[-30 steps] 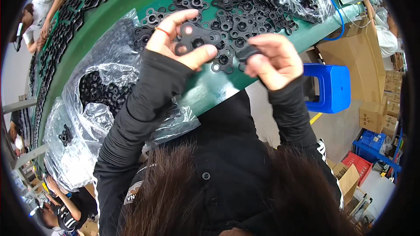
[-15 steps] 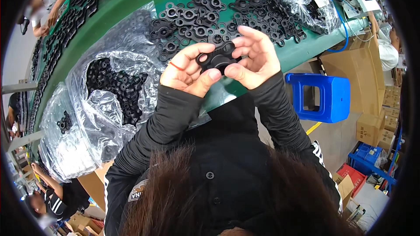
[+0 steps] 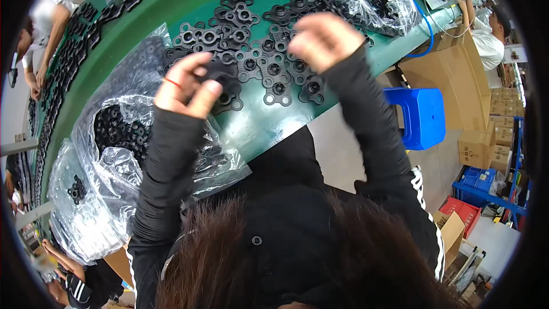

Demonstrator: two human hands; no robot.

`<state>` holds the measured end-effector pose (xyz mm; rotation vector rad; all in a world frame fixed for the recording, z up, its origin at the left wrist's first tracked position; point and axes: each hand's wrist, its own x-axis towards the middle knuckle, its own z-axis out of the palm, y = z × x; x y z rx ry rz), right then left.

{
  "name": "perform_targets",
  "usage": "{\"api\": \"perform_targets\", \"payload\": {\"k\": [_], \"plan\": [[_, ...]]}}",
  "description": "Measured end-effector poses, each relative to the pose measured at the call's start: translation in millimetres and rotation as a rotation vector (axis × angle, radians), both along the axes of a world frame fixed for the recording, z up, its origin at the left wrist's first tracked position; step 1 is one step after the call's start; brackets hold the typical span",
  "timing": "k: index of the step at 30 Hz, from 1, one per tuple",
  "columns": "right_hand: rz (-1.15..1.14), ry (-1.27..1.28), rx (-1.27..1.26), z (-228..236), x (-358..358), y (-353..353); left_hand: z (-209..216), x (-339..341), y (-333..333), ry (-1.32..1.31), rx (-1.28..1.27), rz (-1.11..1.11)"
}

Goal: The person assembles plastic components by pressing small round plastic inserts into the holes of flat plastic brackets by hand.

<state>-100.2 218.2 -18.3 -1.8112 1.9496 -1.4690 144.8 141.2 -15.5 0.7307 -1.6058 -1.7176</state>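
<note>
Left hand (image 3: 186, 87), right hand (image 3: 327, 43) at black parts (image 3: 274, 69).
Blurred: I cannot tell whether either's fingers grip; parts lie spread, presumably for reach.

Blurred black lobed plate (image 3: 224, 75) at left hand (image 3: 186, 88), grip and tilt unclear, just right of clear bag (image 3: 117, 169) | black ringed plates (image 3: 249, 64), mostly flat, some overlapping, farther right, several with raised round centres, nearest right hand (image 3: 327, 41) | small black round pieces (image 3: 123, 131), jumbled inside bag
</note>
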Motion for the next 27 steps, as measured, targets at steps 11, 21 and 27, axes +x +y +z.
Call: {"api": "perform_targets", "payload": {"k": [11, 21, 27], "plan": [[-0.375, 0.739, 0.784, -46.8, -265.6, -41.6, -1.9, -3.8, -39.9, -0.639, -0.989, 0.072], [-0.6, 0.796, 0.631, -49.9, -249.4, -19.6, -39.5, -63.5, -37.8, -0.799, -1.302, -0.125], [-0.569, 0.294, 0.247, 4.5, -193.4, 8.2, -23.2, -53.5, -40.0, -0.479, -1.286, 0.007]]}}
